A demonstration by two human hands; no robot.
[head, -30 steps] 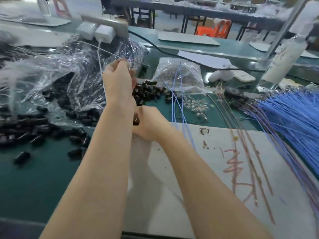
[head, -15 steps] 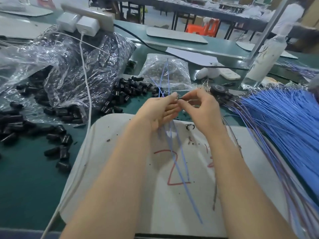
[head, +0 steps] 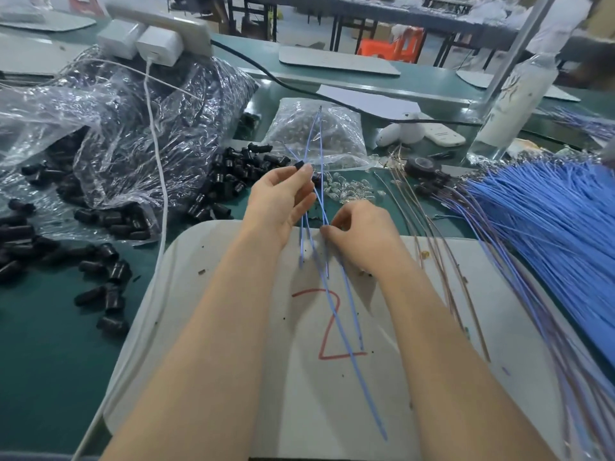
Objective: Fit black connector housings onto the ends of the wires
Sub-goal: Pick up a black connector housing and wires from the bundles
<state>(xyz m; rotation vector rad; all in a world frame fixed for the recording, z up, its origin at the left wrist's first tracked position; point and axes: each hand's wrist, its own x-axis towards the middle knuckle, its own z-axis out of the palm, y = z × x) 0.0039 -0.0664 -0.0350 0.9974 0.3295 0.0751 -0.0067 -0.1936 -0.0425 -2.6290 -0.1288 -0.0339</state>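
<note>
Blue wires (head: pixel 332 304), about four, are crossing over the white board (head: pixel 199 294), and the right hand (head: pixel 359 231) is pinching them. Above the board's far edge, the left hand (head: pixel 283 201) is pinching one black housing (head: pixel 299 165).

Two hands (head: pixel 283 202) (head: pixel 361 227); two white chargers (head: pixel 121 38) (head: pixel 159 48); one bottle (head: pixel 514 108)

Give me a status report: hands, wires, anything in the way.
Left hand pinches black housing. Right hand pinches blue wires over the white board. White cable lies left of the left arm.
</note>
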